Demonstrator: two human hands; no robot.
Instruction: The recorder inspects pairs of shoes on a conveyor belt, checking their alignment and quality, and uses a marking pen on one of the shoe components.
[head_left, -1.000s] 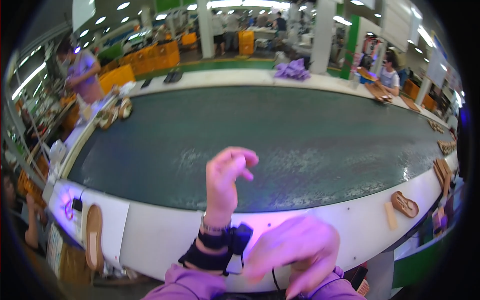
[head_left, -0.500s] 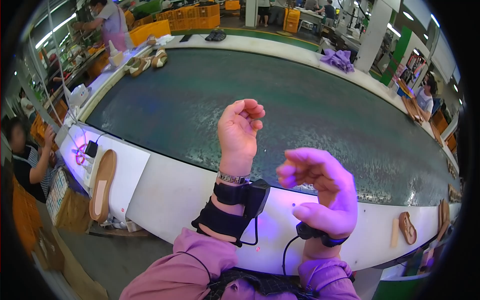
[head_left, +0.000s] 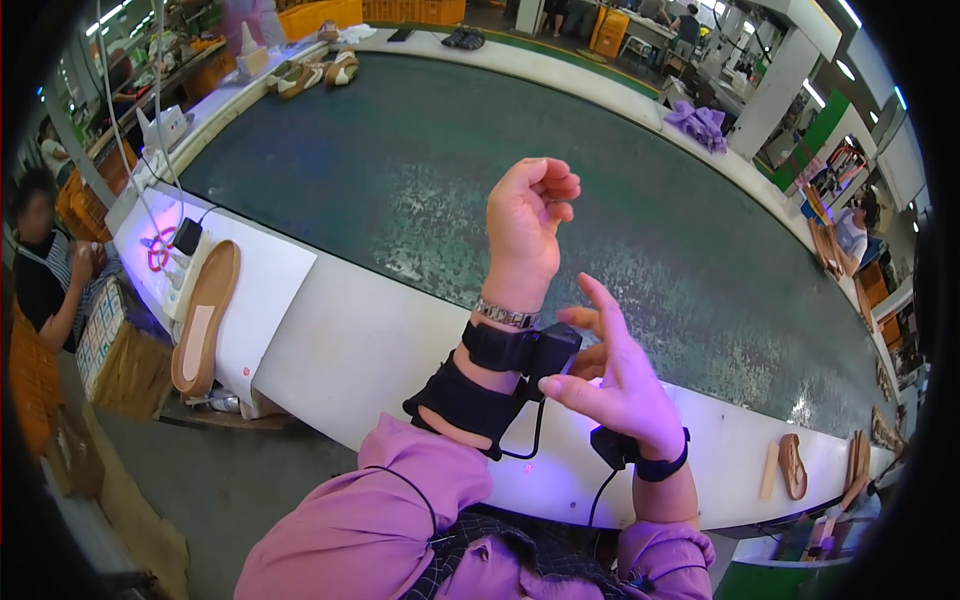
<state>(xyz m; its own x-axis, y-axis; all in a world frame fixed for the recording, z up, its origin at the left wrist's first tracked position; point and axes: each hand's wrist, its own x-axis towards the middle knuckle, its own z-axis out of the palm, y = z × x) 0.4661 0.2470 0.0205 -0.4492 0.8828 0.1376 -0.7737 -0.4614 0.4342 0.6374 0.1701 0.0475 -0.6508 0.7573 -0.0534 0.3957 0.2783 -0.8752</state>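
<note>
My left hand (head_left: pixel 525 225) is raised over the dark green belt, palm toward me, its fingers loosely curled with nothing in them. A metal bracelet (head_left: pixel 507 314) circles that wrist. Below it a black strap holds a small black box (head_left: pixel 556 350), with a cable running down from it. Around the box's right side my right hand (head_left: pixel 625 385) is open, thumb and fingers apart. Whether its fingertips touch the box I cannot tell. A black strap with another small device (head_left: pixel 612 447) sits on my right wrist.
Ahead stretches the dark belt (head_left: pixel 330 160) with its white border (head_left: pixel 340 350). At left lie a tan shoe sole (head_left: pixel 208 315), a white sheet (head_left: pixel 275 275) and a black adapter (head_left: pixel 187 236). Another brown sole (head_left: pixel 792 467) lies right. Shoes (head_left: pixel 310 75) and purple cloth (head_left: pixel 698 125) sit farther off; people work nearby.
My right hand has moved in to the box on my left wrist, its fingers straightening. The left hand sits farther up and right in the picture; the whole view has shifted.
</note>
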